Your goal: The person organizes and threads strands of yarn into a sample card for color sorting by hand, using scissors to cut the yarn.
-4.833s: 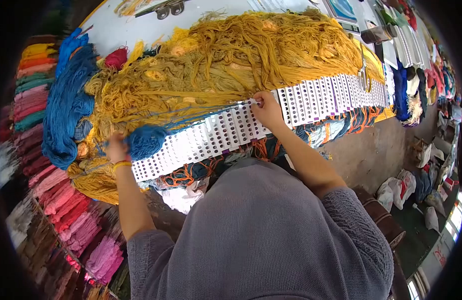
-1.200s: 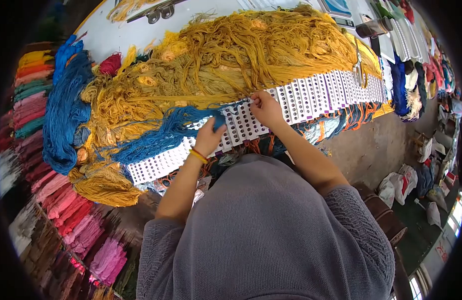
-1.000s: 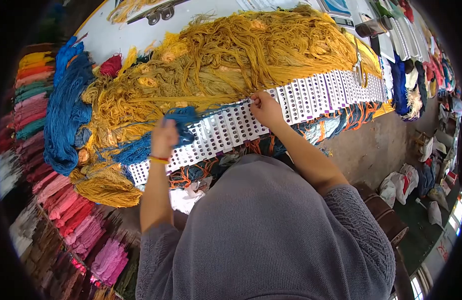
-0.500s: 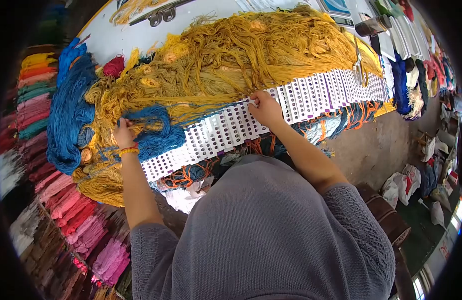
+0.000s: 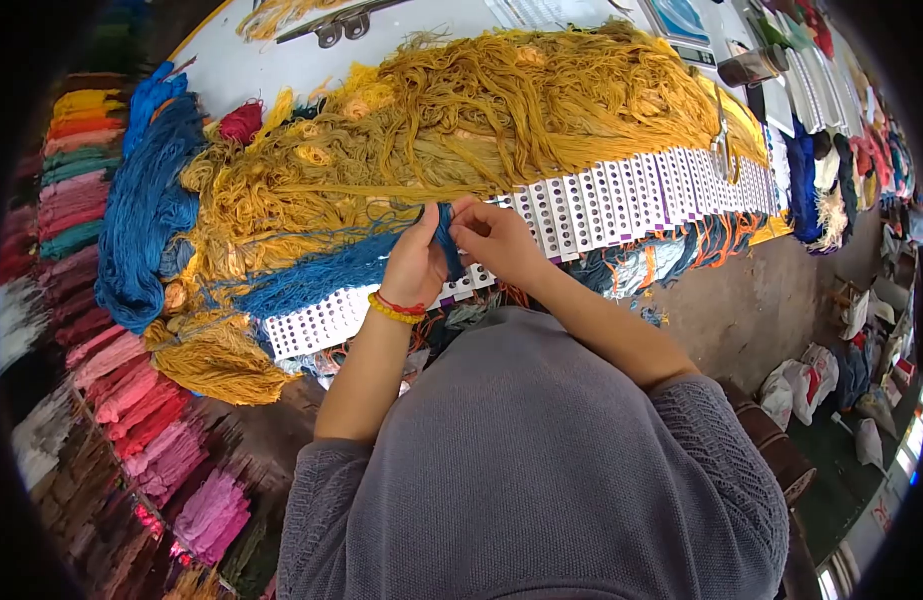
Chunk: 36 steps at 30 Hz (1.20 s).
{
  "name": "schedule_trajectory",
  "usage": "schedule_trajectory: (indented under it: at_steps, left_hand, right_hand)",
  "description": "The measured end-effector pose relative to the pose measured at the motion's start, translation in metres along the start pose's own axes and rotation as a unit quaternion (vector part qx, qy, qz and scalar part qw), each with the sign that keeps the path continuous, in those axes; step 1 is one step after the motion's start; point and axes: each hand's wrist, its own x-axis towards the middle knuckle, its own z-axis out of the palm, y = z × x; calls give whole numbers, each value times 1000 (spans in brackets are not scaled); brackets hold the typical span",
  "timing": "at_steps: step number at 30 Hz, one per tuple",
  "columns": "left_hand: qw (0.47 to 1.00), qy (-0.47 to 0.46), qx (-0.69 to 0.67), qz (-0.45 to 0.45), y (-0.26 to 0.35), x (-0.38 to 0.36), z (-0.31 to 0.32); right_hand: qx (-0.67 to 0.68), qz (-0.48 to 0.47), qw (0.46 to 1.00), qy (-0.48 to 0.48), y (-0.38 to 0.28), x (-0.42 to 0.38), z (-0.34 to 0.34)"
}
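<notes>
My left hand [image 5: 416, 265], with a yellow and red bracelet at its wrist, grips one end of a blue yarn bundle [image 5: 321, 275] above the white perforated cards [image 5: 601, 205]. Close beside it on the right, my right hand [image 5: 493, 240] has its fingers pinched on the same blue yarn, which hangs between the two hands. From there the bundle stretches left across the mustard yarn [image 5: 461, 100]. The cards run in a long row along the table's near side, each with a column of holes.
Thick blue skeins [image 5: 146, 220] hang at the table's left end. Scissors [image 5: 721, 140] lie on the yarn at the right, near a jar [image 5: 751, 66]. Large shears [image 5: 343, 24] rest at the back. Colored skeins [image 5: 131, 390] line the left side, and bags [image 5: 801, 380] sit on the floor at right.
My left hand has moved right to meet my right hand, and blue yarn is now between them. The blue bundle's loop has been drawn out into a longer strip.
</notes>
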Motion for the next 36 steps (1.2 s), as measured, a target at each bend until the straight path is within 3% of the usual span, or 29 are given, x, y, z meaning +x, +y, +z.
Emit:
schedule_trajectory:
  at_steps: [5, 7, 14, 17, 20, 22, 26, 27, 29, 31, 32, 33, 34, 35, 36]
  left_hand:
    - [996, 3, 82, 28, -6, -1, -9]
    - [1000, -11, -14, -4, -6, -2, -10]
    - [999, -39, -10, -1, -6, -12, -11]
    - [997, -15, 68, 22, -8, -13, -11]
    - [994, 22, 93, 44, -8, -11, -21]
    - [973, 89, 195, 81, -6, -9, -29]
    - [974, 56, 209, 58, 1, -8, -60]
    - [986, 28, 153, 59, 4, -9, -67]
    - [996, -17, 68, 56, 13, -10, -87]
    - [995, 58, 35, 79, 31, -20, -93]
    - [995, 59, 0, 83, 40, -24, -113]
    - [996, -1, -30, 82, 53, -29, -150]
    - [988, 68, 37, 135, 69, -42, -176]
    - [979, 120, 18, 163, 90, -58, -194]
    - [976, 129, -11, 175, 116, -76, -223]
  right_hand:
    - [-18, 2, 1000, 8, 1, -3, 1]
    - [22, 12, 1000, 14, -1, -5, 2]
    - [-36, 1, 999, 22, -1, -7, 11]
    - [18, 41, 999, 17, 0, -7, 11]
    - [74, -12, 997, 16, 4, -7, 11]
    - [-72, -51, 996, 22, 8, -7, 3]
    - [-87, -44, 995, 21, 3, -3, -2]
    - [97, 29, 995, -6, -4, -1, -4]
    - [406, 130, 904, -21, -29, -1, -1]
    - [530, 108, 837, -84, -42, 1, -14]
    - [549, 83, 821, -132, -41, 5, -29]
    - [531, 50, 828, -174, -42, 9, -50]
    - [512, 17, 832, -214, -44, 10, -76]
    - [477, -2, 860, -181, -51, 7, -107]
    - [379, -41, 923, -41, -54, 2, -151]
